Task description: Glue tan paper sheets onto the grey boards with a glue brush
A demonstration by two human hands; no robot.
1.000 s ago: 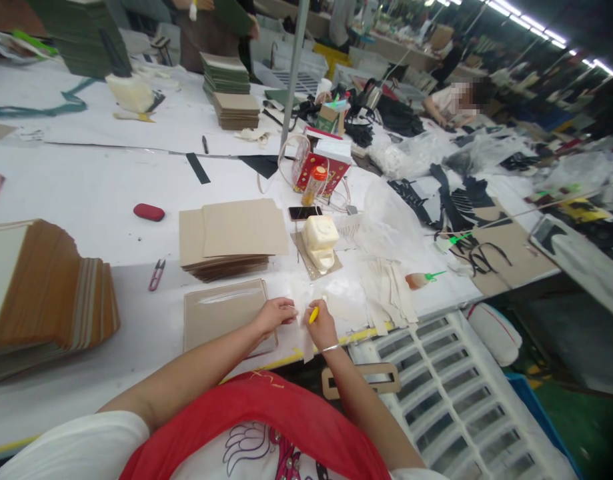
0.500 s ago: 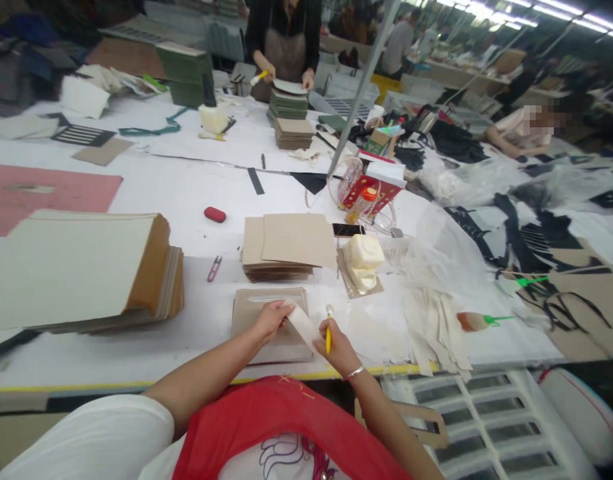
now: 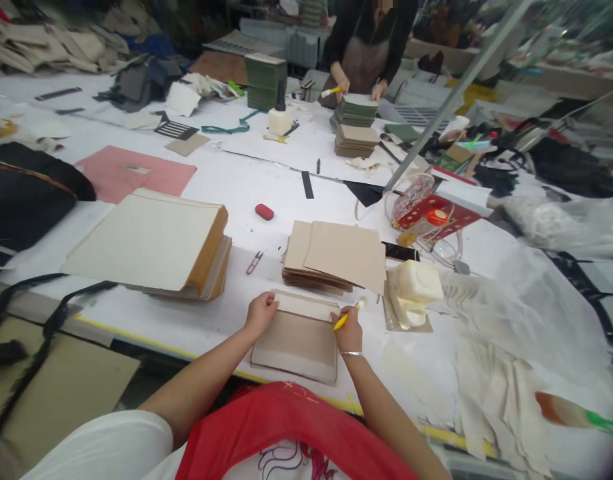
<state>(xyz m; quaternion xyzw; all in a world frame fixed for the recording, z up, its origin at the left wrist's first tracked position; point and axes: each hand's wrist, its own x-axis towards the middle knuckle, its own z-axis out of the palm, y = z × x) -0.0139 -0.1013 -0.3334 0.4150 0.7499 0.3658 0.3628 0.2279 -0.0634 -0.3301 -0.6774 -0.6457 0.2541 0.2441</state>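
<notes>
A pale cream strip (image 3: 306,307) lies across the top of a beige rectangular panel (image 3: 295,343) at the table's front edge. My left hand (image 3: 262,315) pinches the strip's left end. At the opposite end, my right hand (image 3: 350,333) presses with its fingertips while gripping a small yellow-handled brush (image 3: 344,319), its whitish tip pointing up and right. Just behind the panel stands a stack of beige panels (image 3: 343,253). To the right, a whitish plastic container (image 3: 415,288), cut open and smeared, rests on a scrap of board.
A thick pile of larger pale panels (image 3: 151,237) stands to the left, with pink thread snips (image 3: 255,263) and a red case (image 3: 264,212) near it. Loose cream strips (image 3: 501,393) hang over the front edge at right. Across the table, a co-worker (image 3: 369,60) handles green panels.
The strip, earlier held slanting in my left hand, now lies straight across the panel. My right hand has moved to its right end, brush still held. The view has turned left.
</notes>
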